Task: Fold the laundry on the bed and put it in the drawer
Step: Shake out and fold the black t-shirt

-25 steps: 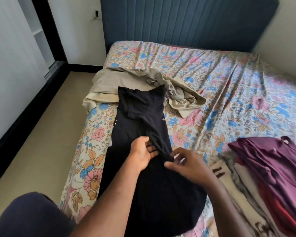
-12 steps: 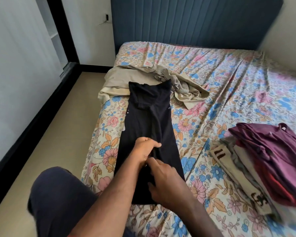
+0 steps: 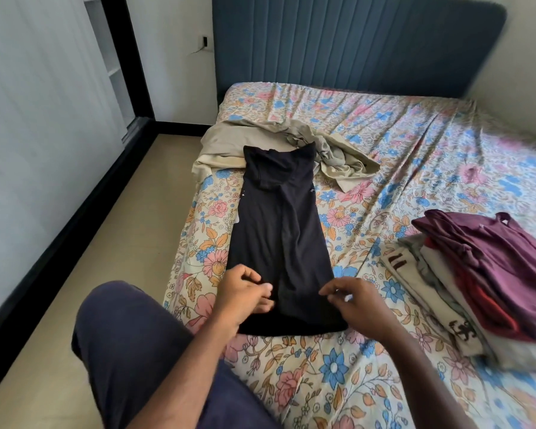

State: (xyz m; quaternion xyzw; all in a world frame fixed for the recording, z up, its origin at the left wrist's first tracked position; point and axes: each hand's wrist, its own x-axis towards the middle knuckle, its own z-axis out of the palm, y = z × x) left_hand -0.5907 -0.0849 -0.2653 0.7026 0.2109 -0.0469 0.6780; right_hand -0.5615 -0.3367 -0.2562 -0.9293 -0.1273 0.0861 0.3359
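Shirt [image 3: 279, 243] lies on bed [image 3: 415, 150]; clothes stack [image 3: 477, 274] right, crumpled sheet [image 3: 260, 140] apparently behind.

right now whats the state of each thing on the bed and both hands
black shirt: laid flat, sides folded in to a long strip, top end over the beige cloth
beige cloth: crumpled, unfolded
clothes stack: piled up, maroon piece on top loosely draped
bedsheet: spread, wrinkled
left hand: fingers curled at the shirt's near left edge
right hand: fingers curled at its near right edge
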